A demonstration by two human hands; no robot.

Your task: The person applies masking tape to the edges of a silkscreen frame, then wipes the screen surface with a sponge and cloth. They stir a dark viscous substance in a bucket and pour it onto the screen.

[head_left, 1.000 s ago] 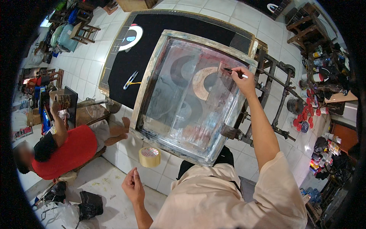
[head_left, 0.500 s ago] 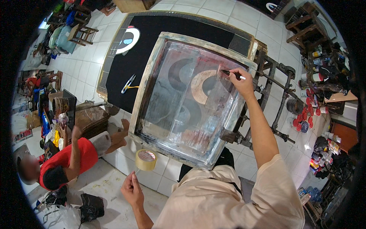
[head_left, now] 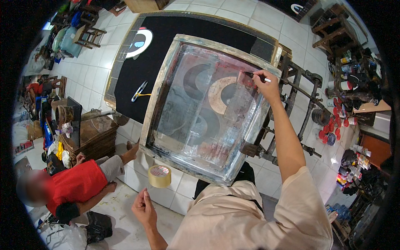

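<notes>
— What is the right hand doing?

— It reaches out over the printing frame and pinches a thin pen between thumb and fingers. The pen's dark tip points left and sits on or just above the mesh near the frame's far right corner — I can't tell whether it actually touches.

— And the frame itself?

— A big wooden one with a see-through mesh, lying tilted across the white tiled table. Dark curved shapes and a pale ring show through the mesh, and its lower part is smeared with reddish stains. Its far half overlaps a black board that lies flat on the table.

— Anything on that board?

— A white, blue and red design at its left corner, and a small tool with a yellow handle nearer the frame.

— The left hand?

— Low down, off the table's near edge, fingers curled loosely in. It holds nothing that I can make out. A roll of tan tape stands on the table edge just above it, near but not touching.

— Who else is around?

— A person in a red shirt sits on the floor at the left, beside a stack of wooden frames. A dark metal stand sits under the right arm, and paint pots and bottles crowd the right side.
</notes>
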